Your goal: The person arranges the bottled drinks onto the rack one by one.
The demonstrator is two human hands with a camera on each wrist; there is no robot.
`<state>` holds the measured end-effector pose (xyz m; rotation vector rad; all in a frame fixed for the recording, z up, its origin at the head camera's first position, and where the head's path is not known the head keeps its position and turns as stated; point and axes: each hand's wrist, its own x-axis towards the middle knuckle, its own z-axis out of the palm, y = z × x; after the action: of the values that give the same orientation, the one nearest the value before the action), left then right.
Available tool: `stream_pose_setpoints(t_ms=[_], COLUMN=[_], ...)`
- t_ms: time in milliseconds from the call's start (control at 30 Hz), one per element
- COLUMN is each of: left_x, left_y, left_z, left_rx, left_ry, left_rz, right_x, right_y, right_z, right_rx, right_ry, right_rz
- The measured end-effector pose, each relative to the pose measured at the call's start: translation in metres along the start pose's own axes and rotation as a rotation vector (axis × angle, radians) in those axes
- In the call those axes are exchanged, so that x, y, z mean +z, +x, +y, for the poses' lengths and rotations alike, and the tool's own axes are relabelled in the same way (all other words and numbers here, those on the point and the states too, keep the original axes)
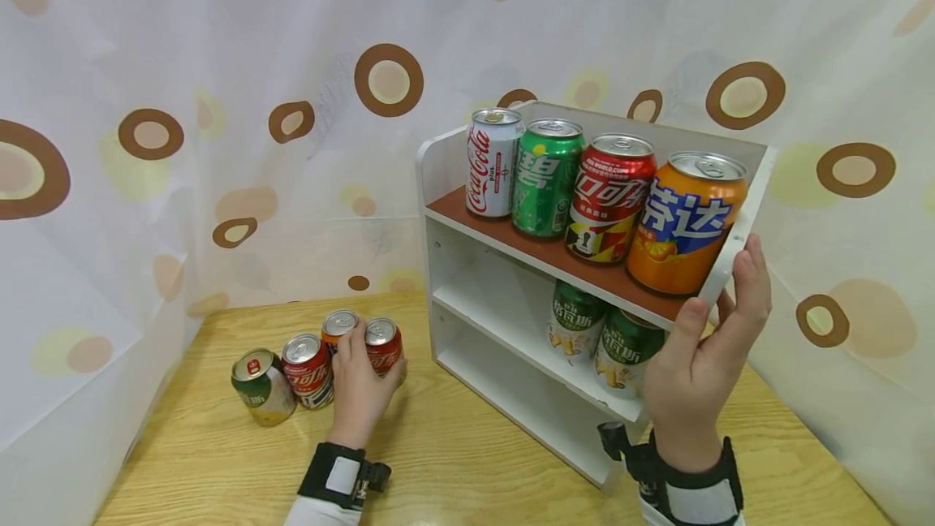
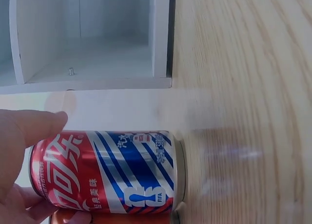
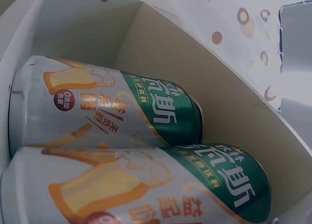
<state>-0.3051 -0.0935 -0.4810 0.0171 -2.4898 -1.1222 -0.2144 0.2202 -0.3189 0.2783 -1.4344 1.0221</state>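
My left hand (image 1: 363,392) is around a red Coca-Cola can (image 2: 105,173) standing on the table. Its fingers curl behind the can; the thumb shows a small gap to it in the left wrist view. Against the fingers stands an orange can (image 1: 339,326), mostly hidden. Farther left are another red Coca-Cola can (image 1: 308,372) and a green-and-white can (image 1: 264,390). My right hand (image 1: 701,372) holds the right side panel of a white shelf (image 1: 504,278), thumb at the front edge and fingers outside. Two green-and-white cans (image 3: 97,107) stand on its middle level near that hand.
On the brown top board stand a white Coca-Cola can (image 1: 491,169), a green can (image 1: 544,185), a red can (image 1: 612,201) and an orange Fanta can (image 1: 687,226). A patterned curtain (image 1: 292,39) hangs behind the wooden table (image 1: 453,461).
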Motion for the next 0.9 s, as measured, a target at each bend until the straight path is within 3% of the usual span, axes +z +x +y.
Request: stream_pose_setpoints(t_ms=[333, 900], left_x=[0.0012, 0.0006], left_y=[0.0021, -0.0016], left_z=[-0.0063, 0.0019], left_rx=[0.019, -0.048], left_ry=[-0.03, -0.072], left_rz=[0.074, 0.09], right_x=[0.0011, 0.0007], right_y=[0.0015, 0.0009], right_z=[-0.0012, -0.0005], right_rx=[0.003, 0.001], right_ry=[0.006, 0.007], right_rz=[0.015, 0.013])
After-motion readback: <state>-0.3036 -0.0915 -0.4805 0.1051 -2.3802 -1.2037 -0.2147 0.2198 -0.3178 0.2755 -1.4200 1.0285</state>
